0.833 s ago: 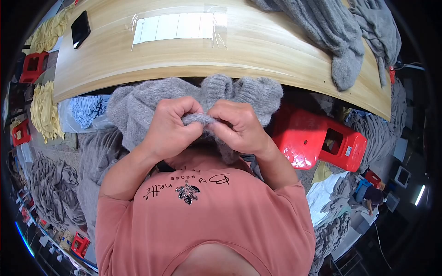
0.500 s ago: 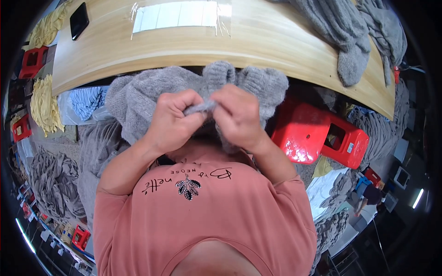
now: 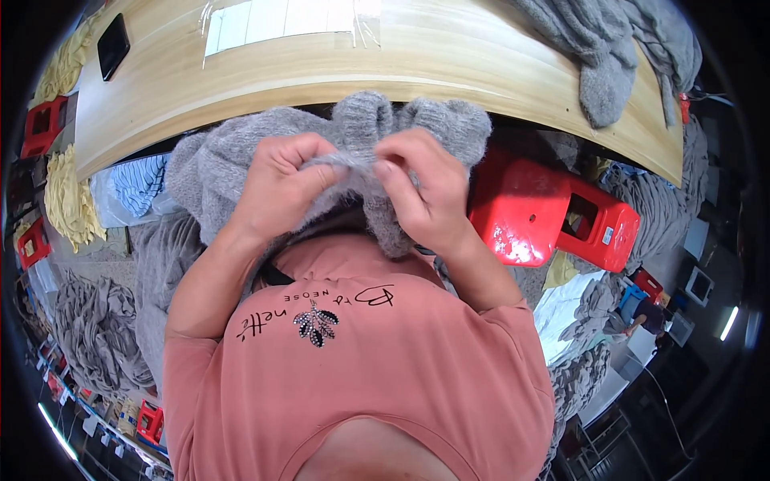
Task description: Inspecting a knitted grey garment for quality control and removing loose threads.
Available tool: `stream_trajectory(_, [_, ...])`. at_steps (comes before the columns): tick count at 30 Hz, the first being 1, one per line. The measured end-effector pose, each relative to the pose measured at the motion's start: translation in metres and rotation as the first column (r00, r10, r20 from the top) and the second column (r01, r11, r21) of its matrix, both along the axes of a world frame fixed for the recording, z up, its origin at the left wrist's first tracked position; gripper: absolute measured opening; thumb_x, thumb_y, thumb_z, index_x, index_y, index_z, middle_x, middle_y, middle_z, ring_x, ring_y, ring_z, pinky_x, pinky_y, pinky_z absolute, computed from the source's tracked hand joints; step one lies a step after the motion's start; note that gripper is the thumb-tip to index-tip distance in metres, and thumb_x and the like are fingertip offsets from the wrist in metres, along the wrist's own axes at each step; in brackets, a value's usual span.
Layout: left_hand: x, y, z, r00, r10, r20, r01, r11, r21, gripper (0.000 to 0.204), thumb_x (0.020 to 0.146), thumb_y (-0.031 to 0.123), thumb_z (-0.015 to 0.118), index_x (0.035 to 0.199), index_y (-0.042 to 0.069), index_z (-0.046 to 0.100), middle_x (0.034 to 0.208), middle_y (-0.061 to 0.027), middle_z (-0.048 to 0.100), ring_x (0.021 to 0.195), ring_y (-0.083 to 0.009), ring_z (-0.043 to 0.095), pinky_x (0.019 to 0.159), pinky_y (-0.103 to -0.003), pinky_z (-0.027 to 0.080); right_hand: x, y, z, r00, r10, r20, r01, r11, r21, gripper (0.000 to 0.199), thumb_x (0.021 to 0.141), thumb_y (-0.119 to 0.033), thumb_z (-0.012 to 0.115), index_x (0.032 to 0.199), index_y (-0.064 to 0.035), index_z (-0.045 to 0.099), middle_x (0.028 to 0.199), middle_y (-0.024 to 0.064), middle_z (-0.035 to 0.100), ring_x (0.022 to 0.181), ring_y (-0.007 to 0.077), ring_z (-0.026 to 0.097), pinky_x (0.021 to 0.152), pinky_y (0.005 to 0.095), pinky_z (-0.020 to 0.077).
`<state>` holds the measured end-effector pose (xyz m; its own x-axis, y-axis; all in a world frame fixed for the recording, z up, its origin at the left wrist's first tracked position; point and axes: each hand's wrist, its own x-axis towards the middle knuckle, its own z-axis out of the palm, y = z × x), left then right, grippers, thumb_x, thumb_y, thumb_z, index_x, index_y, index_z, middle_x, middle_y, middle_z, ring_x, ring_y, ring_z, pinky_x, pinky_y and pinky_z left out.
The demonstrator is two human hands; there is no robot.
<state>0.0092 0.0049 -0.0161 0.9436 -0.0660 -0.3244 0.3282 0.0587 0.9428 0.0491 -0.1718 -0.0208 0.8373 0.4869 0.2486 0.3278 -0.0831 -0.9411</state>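
Observation:
A fuzzy grey knit sweater (image 3: 228,164) lies bunched across my lap, against the near edge of the table. My left hand (image 3: 285,188) pinches a thin raised edge of the knit between thumb and fingers. Close beside it, my right hand (image 3: 429,188) is bent at the same edge, its thumb and forefinger at the wool with a small gap showing between them. Its other fingers are partly hidden. Ribbed folds of the sweater stand up just beyond both hands.
On the wooden table (image 3: 449,72) lie a black phone (image 3: 113,46), a white sheet under clear tape (image 3: 281,22) and more grey knitwear (image 3: 605,80). Red stools (image 3: 521,212) stand at my right. Yellow cloth (image 3: 72,196) and grey piles (image 3: 100,329) are at the left. Another person (image 3: 644,318) is far right.
My hands have moved slightly apart along the knit edge, and the right thumb and forefinger have opened a little. The whole view has shifted slightly.

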Motion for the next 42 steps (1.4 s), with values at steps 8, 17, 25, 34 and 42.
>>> stream_trajectory(8, [0.015, -0.003, -0.002, 0.957, 0.261, -0.130, -0.286, 0.923, -0.257, 0.004, 0.076, 0.000, 0.057, 0.078, -0.002, 0.061, 0.074, -0.0057, 0.063, 0.060, -0.0080, 0.056, 0.056, -0.021, 0.045, -0.050, -0.034, -0.017, 0.970, 0.050, 0.237, 0.104, 0.796, -0.597, 0.036, 0.059, -0.016, 0.070, 0.088, -0.0014, 0.054, 0.077, 0.0136, 0.055, 0.068, 0.0312, 0.054, 0.059, 0.0363, 0.0445])
stream_trajectory(17, [0.013, 0.006, 0.008, 0.950, 0.294, -0.104, -0.311, 0.861, -0.403, 0.009, 0.074, -0.006, 0.056, 0.081, -0.003, 0.060, 0.076, -0.0088, 0.063, 0.062, -0.0114, 0.059, 0.059, -0.023, 0.049, -0.032, -0.042, -0.012, 0.960, -0.058, 0.273, 0.108, 0.979, -0.171, 0.044, 0.058, 0.008, 0.051, 0.102, 0.0045, 0.053, 0.089, 0.0174, 0.060, 0.075, 0.0310, 0.061, 0.068, 0.0313, 0.0487])
stream_trajectory(25, [0.009, -0.005, 0.025, 0.983, 0.154, -0.101, -0.182, 0.896, -0.406, 0.010, 0.069, -0.007, 0.061, 0.077, -0.001, 0.060, 0.072, -0.0064, 0.063, 0.062, -0.0101, 0.058, 0.059, -0.022, 0.048, -0.032, -0.048, 0.038, 0.795, 0.178, 0.580, -0.047, 0.971, -0.234, 0.036, 0.057, -0.006, 0.070, 0.088, 0.0005, 0.053, 0.076, 0.0138, 0.059, 0.052, 0.0244, 0.054, 0.043, 0.0350, 0.0409])
stream_trajectory(34, [0.007, -0.019, 0.022, 1.000, -0.019, -0.015, 0.014, 0.964, -0.266, 0.003, 0.074, 0.001, 0.059, 0.072, -0.001, 0.061, 0.066, 0.0022, 0.057, 0.061, -0.0015, 0.046, 0.053, -0.016, 0.036, -0.010, -0.006, 0.020, 0.744, 0.090, 0.662, -0.035, 0.995, -0.097, 0.026, 0.058, 0.005, 0.058, 0.084, 0.0030, 0.058, 0.074, 0.0129, 0.059, 0.054, 0.0217, 0.056, 0.044, 0.0288, 0.0422])
stream_trajectory(42, [0.004, -0.008, 0.016, 0.997, -0.062, -0.044, 0.049, 0.966, -0.253, 0.007, 0.076, 0.000, 0.059, 0.082, -0.002, 0.063, 0.071, 0.0000, 0.060, 0.065, -0.0027, 0.050, 0.057, -0.018, 0.040, -0.006, -0.005, 0.006, 0.758, -0.031, 0.652, 0.128, 0.987, -0.102, 0.030, 0.056, 0.008, 0.057, 0.085, 0.0022, 0.058, 0.075, 0.0144, 0.058, 0.058, 0.0247, 0.057, 0.047, 0.0291, 0.0439])
